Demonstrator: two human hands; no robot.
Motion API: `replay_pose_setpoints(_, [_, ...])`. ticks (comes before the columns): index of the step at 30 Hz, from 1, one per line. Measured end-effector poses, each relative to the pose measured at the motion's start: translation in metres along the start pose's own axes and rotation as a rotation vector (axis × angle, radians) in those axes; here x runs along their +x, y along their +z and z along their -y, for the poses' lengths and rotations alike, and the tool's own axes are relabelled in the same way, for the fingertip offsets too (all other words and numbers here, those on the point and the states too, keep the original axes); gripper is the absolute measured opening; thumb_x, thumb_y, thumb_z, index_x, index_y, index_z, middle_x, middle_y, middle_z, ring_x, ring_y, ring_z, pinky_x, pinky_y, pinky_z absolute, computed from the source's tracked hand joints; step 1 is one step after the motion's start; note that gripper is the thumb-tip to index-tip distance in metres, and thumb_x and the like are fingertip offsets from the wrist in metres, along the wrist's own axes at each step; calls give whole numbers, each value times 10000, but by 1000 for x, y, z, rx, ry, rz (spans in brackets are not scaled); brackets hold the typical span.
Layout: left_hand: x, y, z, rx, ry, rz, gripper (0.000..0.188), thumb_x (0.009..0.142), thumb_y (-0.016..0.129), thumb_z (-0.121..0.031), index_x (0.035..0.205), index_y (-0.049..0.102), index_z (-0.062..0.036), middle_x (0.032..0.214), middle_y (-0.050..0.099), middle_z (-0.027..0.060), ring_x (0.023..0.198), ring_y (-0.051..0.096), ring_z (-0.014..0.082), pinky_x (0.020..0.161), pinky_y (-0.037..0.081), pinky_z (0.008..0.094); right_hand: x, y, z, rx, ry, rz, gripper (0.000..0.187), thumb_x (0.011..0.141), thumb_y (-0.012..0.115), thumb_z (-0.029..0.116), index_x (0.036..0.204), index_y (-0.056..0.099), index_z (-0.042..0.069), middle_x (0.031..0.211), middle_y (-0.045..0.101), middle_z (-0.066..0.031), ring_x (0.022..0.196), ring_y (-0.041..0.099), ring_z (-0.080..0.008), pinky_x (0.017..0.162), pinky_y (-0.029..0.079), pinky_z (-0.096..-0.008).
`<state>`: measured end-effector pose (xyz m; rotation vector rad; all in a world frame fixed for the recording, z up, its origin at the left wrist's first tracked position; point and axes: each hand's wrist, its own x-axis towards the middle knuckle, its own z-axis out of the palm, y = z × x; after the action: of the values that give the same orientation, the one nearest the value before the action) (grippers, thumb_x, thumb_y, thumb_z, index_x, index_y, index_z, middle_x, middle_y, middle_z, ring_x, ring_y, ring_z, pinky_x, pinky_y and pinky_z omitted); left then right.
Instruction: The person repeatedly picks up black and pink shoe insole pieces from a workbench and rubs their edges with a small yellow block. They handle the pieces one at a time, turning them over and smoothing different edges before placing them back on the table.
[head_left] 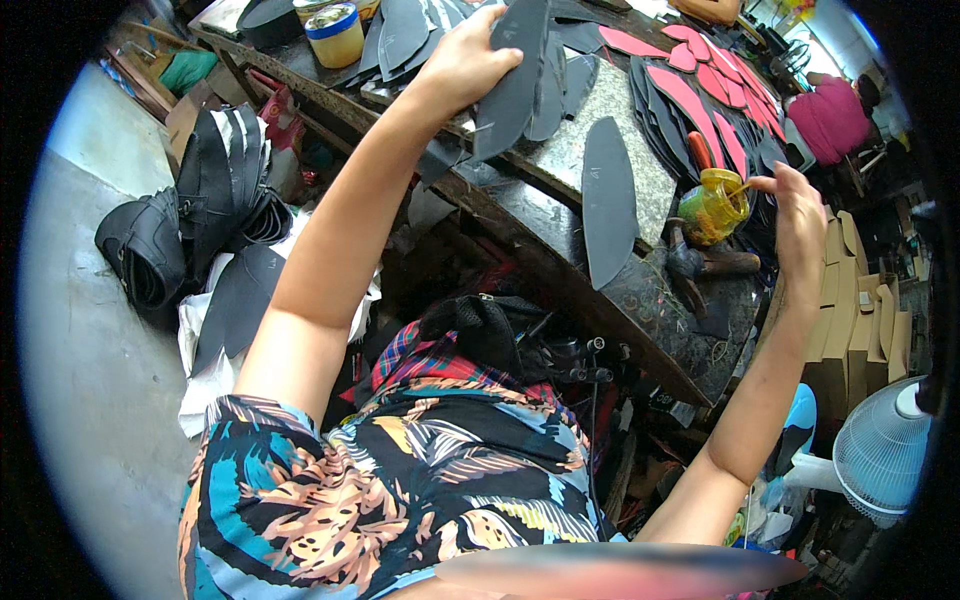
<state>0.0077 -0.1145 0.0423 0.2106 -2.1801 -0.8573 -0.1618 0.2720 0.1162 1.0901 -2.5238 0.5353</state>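
Note:
With its thumb on the near face, my left hand (470, 62) grips a black shoe-sole-shaped piece (512, 85) over the far edge of the bench. My right hand (797, 215) pinches a thin stick (740, 188) that reaches into the mouth of a yellow glue jar (712, 208). What is on the stick's lower end is hidden in the jar. A single black sole piece (609, 200) lies on a pale speckled slab (655, 190) between my hands. Close to the jar rests a hammer (700, 263). Behind the jar a red handle (699, 150) sticks up.
Black pieces (665, 125) and pink ones (690, 90) lie fanned across the bench's right side. A blue-rimmed tub (333, 36) stands far left. Bundled black pieces (222, 185) sit left of the bench, cardboard pieces (850, 310) and a fan (880, 450) to the right.

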Motion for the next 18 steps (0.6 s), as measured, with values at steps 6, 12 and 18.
replay_pose_setpoints(6, [-13,6,-18,792,98,-170,739,836,641,-219,1475,341,3,1267,563,320,1157,573,440,935,496,499,-42,-13,25,-138,-32,15,639,994,376,599,910,744,84,1156,668,-70,1193,527,-293,1114,242,-533])
replay_pose_setpoints(12, [-59,14,-88,306,264,50,279,899,647,-250,1091,603,-52,919,696,218,887,693,373,749,552,475,-63,-16,74,76,-280,-344,411,983,562,438,1014,726,62,1121,681,-127,1056,621,-286,966,443,-393])
replay_pose_setpoints(18, [-92,51,-104,21,-105,485,647,932,661,-316,1435,364,-38,794,679,156,683,689,248,603,552,369,-80,36,117,484,86,145,613,940,646,312,1482,421,134,1120,680,-180,945,703,-283,816,538,-390])
